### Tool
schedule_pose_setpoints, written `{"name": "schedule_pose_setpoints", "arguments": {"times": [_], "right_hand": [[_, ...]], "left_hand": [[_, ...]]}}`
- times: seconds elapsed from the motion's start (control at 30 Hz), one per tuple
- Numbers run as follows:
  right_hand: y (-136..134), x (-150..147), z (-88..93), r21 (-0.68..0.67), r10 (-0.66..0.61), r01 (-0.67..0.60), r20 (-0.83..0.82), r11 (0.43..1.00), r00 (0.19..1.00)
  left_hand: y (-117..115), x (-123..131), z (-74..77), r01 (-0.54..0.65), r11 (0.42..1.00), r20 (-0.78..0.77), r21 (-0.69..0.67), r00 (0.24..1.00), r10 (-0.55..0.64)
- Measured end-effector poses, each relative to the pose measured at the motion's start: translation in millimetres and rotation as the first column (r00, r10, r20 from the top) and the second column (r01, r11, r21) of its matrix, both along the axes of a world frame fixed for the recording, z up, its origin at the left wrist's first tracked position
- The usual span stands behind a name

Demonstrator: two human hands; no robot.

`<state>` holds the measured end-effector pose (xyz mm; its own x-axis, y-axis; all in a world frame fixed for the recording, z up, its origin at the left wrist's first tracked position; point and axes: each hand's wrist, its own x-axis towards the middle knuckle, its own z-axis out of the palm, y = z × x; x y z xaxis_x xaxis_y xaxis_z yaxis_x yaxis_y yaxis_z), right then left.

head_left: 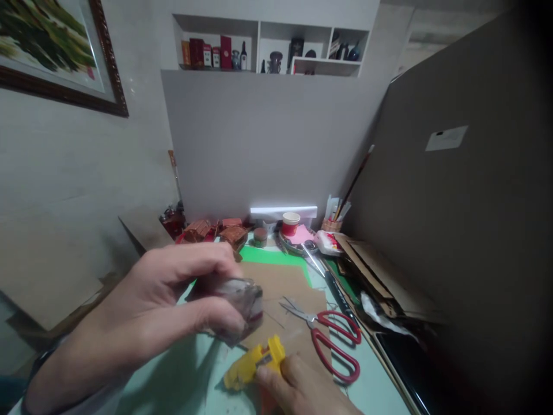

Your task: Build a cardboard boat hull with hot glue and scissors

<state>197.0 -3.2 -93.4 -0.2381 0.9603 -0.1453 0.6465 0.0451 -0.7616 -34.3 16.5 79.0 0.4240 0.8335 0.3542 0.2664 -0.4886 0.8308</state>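
Note:
My left hand (173, 294) is closed round a small greyish, glossy object (244, 297), pinched between thumb and fingers above the table. A dark red streak shows low on its end; its exact kind I cannot make out. In my right hand (302, 386) is a yellow glue gun (253, 366), its dark nozzle pointing down and left, below the grey object and apart from it. Red-handled scissors (313, 323) lie with blades partly apart, just beyond my right hand. Under them is a brown cardboard sheet (276, 279).
Behind the cardboard lies a bright green sheet (254, 254). A red and white paper cup (291, 223) stands on a round tray at the back. Cardboard pieces (389, 276) pile up on the right beside a dark upright panel (432, 202). Reddish-brown boxes (233, 233) sit at back left.

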Motion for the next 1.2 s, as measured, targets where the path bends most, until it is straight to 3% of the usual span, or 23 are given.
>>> {"name": "schedule_pose_setpoints", "arguments": {"times": [0.13,0.23,0.3,0.37,0.4,0.47,0.63,0.83,1.2], "right_hand": [[-1.2,1.9,14.0,0.237,-0.004,-0.058,0.254,0.970,0.967],[-9.9,5.0,56.3,0.365,-0.010,-0.087,0.257,0.927,0.966],[-16.3,4.2,93.5,0.470,-0.001,-0.070,0.149,0.880,0.989],[-20.7,-1.1,126.8,0.667,0.055,0.055,-0.143,0.743,0.988],[-22.0,-5.5,139.3,0.706,0.095,0.089,-0.218,0.703,0.971],[-22.9,-16.3,154.1,0.688,0.126,0.155,-0.340,0.709,0.932],[-19.6,-41.2,153.0,0.497,0.106,0.248,-0.580,0.832,0.808],[-16.3,-46.0,149.7,0.445,0.098,0.269,-0.645,0.854,0.758],[-17.4,-34.8,153.3,0.425,0.123,0.183,-0.598,0.886,0.792]], "left_hand": [[-2.4,4.0,2.2,0.012,0.999,0.103,-0.040,0.995,-0.008],[-2.9,10.2,1.9,0.008,0.998,0.164,-0.065,0.986,0.003],[-3.6,14.3,0.7,0.028,0.993,0.213,-0.112,0.977,-0.003],[-4.2,17.8,-0.9,0.042,0.990,0.255,-0.132,0.967,-0.007],[-4.3,19.3,-1.8,0.046,0.991,0.273,-0.127,0.962,-0.009],[-3.8,21.6,-4.1,0.059,0.993,0.306,-0.102,0.952,-0.025],[-0.5,24.0,-12.0,0.207,0.972,0.449,-0.113,0.883,-0.136],[2.4,24.5,-15.5,0.248,0.960,0.617,-0.127,0.778,-0.120],[3.7,26.1,-19.6,0.155,0.986,0.463,-0.059,0.879,-0.111]]}}
